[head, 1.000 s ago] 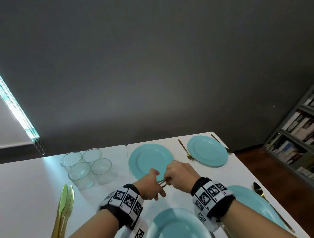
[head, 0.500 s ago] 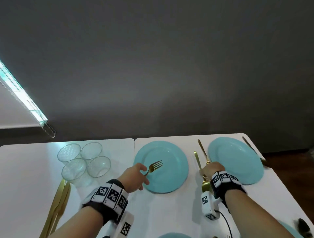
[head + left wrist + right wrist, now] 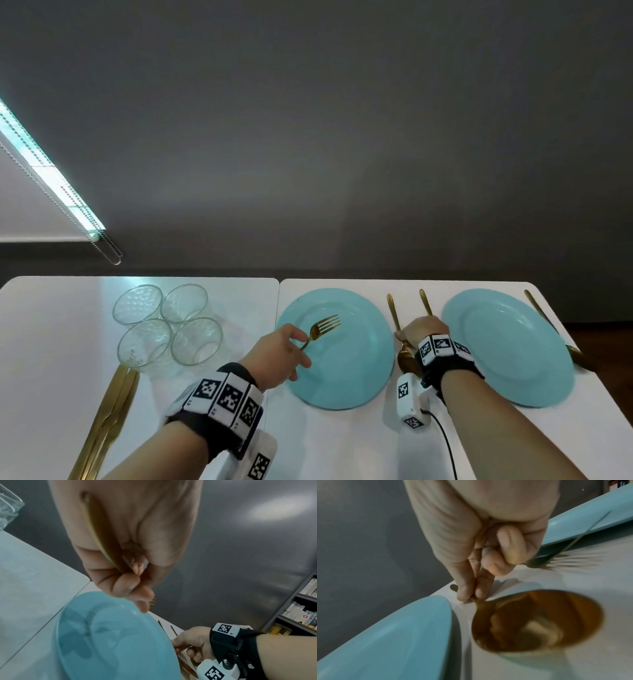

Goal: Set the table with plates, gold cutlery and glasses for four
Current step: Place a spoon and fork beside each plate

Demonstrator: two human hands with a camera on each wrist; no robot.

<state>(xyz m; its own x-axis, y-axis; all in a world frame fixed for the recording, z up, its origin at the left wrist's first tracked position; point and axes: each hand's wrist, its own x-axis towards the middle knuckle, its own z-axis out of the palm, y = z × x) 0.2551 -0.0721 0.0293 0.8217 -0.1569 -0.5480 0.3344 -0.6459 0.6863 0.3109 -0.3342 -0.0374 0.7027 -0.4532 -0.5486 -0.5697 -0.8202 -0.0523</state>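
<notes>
While the right hand (image 3: 422, 331) pinches the spoon (image 3: 537, 620) down on the table (image 3: 342, 442) just right of the plate (image 3: 356, 370), the left hand (image 3: 279, 356) grips the fork (image 3: 323, 327) above this plate, so I judge the fork must next go on its left side.

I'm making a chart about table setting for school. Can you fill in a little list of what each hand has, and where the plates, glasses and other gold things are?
left hand: holds a gold fork over the left plate
right hand: pinches a gold spoon on the table, between the two plates
right plate: gold cutlery lies at both its sides
glasses: four, bunched at the left, none at a place yet
spare cutlery: gold pile near the left edge
</notes>
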